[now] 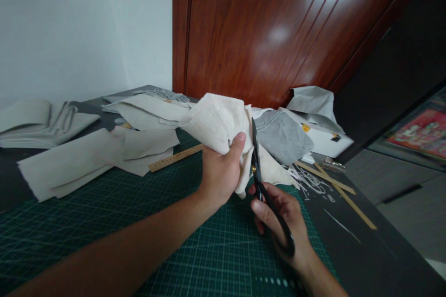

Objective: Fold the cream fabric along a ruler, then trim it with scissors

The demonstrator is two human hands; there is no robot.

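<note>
The left hand (223, 174) is clamped on white cloth (218, 118); beside it, the right hand (284, 216) grips scissors (257, 174) at the cloth's edge.

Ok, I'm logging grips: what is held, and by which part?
The right hand holds black scissors by the handles; the left hand grips white fabric by folds beside the blades.

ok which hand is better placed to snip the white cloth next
Right, most likely: the right hand holds the black scissors by the handles, with the blades at the edge of the white cloth. The left hand is gripping the bunched cloth, so it seems better suited to steadying it.
</note>
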